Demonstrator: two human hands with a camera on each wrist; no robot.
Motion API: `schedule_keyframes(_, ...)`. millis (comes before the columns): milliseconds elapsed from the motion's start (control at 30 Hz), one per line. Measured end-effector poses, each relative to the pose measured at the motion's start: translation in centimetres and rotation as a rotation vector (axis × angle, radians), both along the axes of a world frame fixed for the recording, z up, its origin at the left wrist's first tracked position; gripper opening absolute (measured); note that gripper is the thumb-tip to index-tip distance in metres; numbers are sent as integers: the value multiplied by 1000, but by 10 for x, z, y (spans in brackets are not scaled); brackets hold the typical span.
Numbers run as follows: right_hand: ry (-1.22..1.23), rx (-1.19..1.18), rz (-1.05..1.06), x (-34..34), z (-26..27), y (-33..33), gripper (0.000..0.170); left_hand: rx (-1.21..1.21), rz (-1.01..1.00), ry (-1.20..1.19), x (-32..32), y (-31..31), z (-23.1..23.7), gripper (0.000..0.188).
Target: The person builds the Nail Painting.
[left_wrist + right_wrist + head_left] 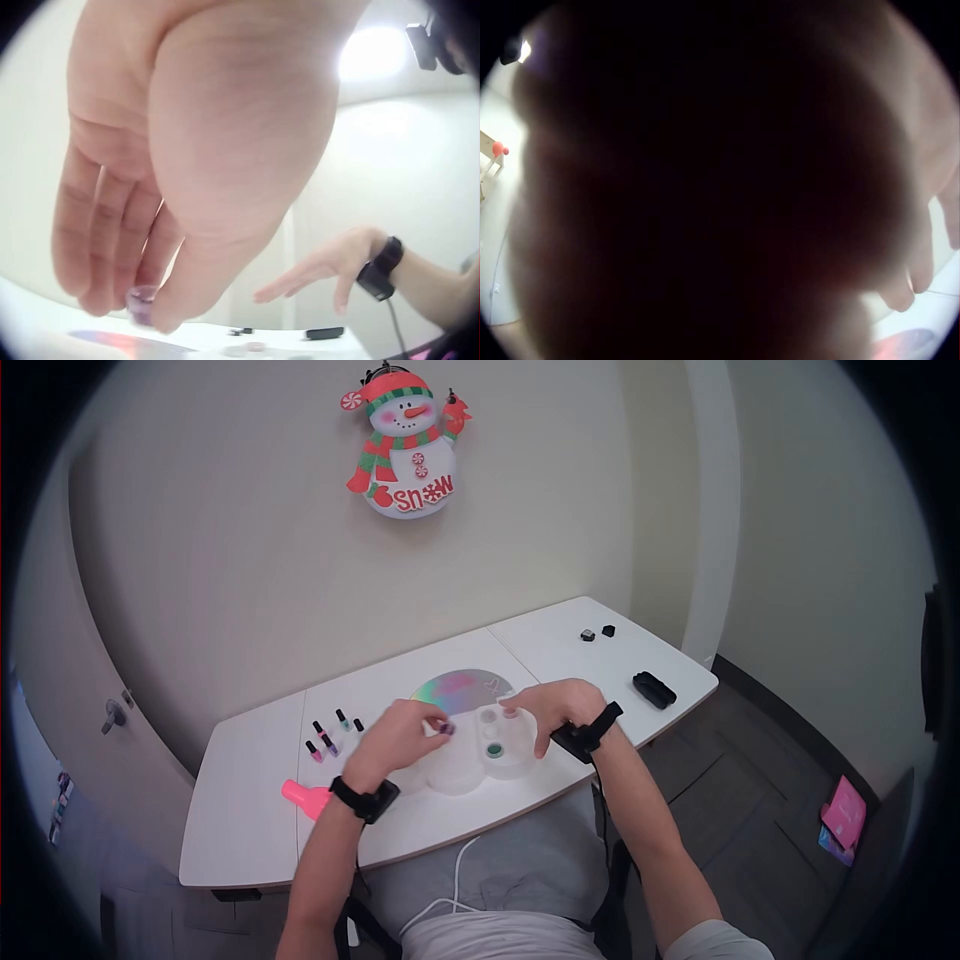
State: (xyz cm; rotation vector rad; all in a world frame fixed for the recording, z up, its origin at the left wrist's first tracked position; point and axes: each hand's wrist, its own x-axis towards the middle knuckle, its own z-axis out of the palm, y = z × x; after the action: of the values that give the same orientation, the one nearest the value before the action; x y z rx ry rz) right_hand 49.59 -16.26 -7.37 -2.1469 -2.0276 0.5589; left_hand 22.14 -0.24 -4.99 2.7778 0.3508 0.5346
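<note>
The left hand [402,736] pinches a small clear jar [141,306] with purple contents between thumb and forefinger; its other fingers reach down fairly straight, side by side. The jar is at the fingertips, above the white table [560,660].

The right hand [552,710] is empty, its fingers extended and the thumb held apart from them, pointing down. The left wrist view shows it raised above the tabletop; the right wrist view is mostly dark.

Between and below the two hands lies a white, rounded tray [453,780]. On its side nearer the right hand are several round pots, among them a green pot [494,751] and a pale pink pot [510,712] just by the right fingertips. Just beyond both hands is a round iridescent panel [460,690] with a heart outline.

To the left of the left hand stands a group of nail polish bottles [329,744], with pink, purple and teal among them. Nearer the person, beside the left wrist, is a bright pink object [306,797], partly hidden by the forearm.

To the right of the right hand lies a black case [654,690]; farther beyond that hand are two small dark items [588,635].
</note>
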Motion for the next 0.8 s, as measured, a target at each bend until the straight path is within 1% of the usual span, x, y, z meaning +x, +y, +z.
schedule_keyframes(33, 36, -37, -10, 6, -8, 8, 131, -34, -31, 1, 16, -10, -5, 33)
schedule_keyframes(67, 44, -35, -21, 6, -9, 8, 131, -31, -42, 9, 33, -14, -12, 33)
schedule_keyframes(133, 36, 96, 16, 13, -9, 6, 140, -23, -95, 42, 65, -19, -23, 33)
schedule_keyframes(167, 66, 98, 24, 16, -12, 10, 147, -22, -104, 42, 78, -24, -24, 33)
schedule_keyframes(200, 67, 102, 16, 21, -15, 9, 147, -15, -91, 108, 89, -28, -24, 33)
schedule_keyframes(233, 57, 82, -18, 18, -9, 3, 144, -5, -76, 177, 97, -30, -22, 33)
schedule_keyframes(300, 57, 70, -59, 13, -4, 2, 141, 12, -92, 190, 111, -25, -31, 32)
schedule_keyframes(367, 35, 66, -38, 14, -2, 5, 132, 22, -111, 207, 116, -32, -31, 32)
schedule_keyframes(400, 42, 69, -47, 17, -5, 8, 132, 23, -84, 210, 117, -35, -32, 30)
schedule_keyframes(467, 70, 146, -10, 23, -14, 16, 122, 23, -64, 218, 116, -40, -37, 28)
schedule_keyframes(533, 29, 177, -7, 25, -13, 15, 119, 5, -93, 66, 115, -38, -40, 29)
schedule_keyframes(567, -9, 199, 8, 23, -13, 12, 117, 5, -97, 68, 114, -38, -40, 29)
schedule_keyframes(667, -9, 212, 42, 24, -12, 13, 114, -13, -95, 113, 107, -40, -41, 25)
schedule_keyframes(733, -26, 235, 71, 25, -11, 15, 113, 84, -135, 60, 105, -44, -44, 19)
schedule_keyframes(767, -41, 261, 95, 25, -11, 14, 111, 84, -136, 56, 106, -45, -49, 19)
schedule_keyframes(800, -46, 261, 95, 26, -11, 12, 111, 133, -140, 54, 108, -42, -58, 15)
